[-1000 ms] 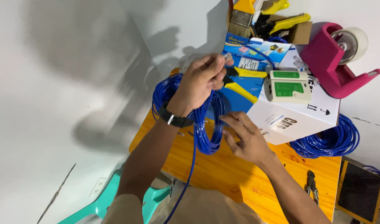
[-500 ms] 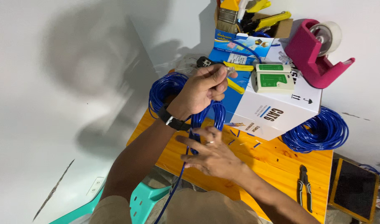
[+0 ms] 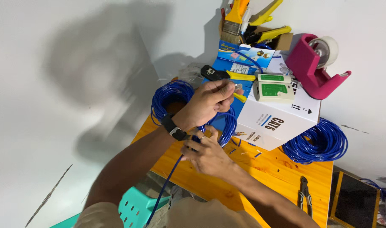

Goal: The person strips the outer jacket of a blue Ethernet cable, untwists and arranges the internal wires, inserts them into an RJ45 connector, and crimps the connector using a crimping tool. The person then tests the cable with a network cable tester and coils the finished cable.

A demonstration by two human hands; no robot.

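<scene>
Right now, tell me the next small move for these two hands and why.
Probably seat the cable end deeper into the small clear plastic plug in the left hand. The right hand already pinches the thin blue cable just below; how far the wires reach is hidden.

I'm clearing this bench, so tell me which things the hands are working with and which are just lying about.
In use:
left hand
right hand
blue cable
blue cable coil

Lying about:
second blue coil
pink tape dispenser
white box
green-and-white tester
pliers
</scene>
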